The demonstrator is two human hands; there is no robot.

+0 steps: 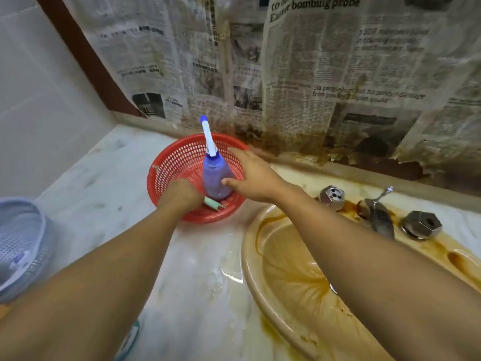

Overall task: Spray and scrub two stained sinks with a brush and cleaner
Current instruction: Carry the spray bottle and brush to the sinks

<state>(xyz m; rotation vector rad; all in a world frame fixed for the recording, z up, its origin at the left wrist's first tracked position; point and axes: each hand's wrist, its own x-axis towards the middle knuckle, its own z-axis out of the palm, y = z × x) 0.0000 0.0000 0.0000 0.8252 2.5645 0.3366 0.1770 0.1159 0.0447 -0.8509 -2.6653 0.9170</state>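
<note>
A blue cleaner bottle (214, 178) with a white and blue nozzle stands upright in a red mesh basket (171, 162) on the marble counter. My right hand (250, 175) is open beside the bottle, with the thumb touching its lower side. Inside the basket's front, my left hand (179, 196) curls its fingers round a green-handled brush (214, 203), of which only the handle end shows. A beige sink (294, 259) streaked with brown stains lies at the right, under my right forearm.
A tarnished tap (378, 214) and two hexagonal knobs (331, 197) sit behind the sink. Stained newspaper (299, 74) covers the back wall. A pale blue basket (18, 243) stands at the left edge. The counter (203, 269) between the baskets and the sink is wet.
</note>
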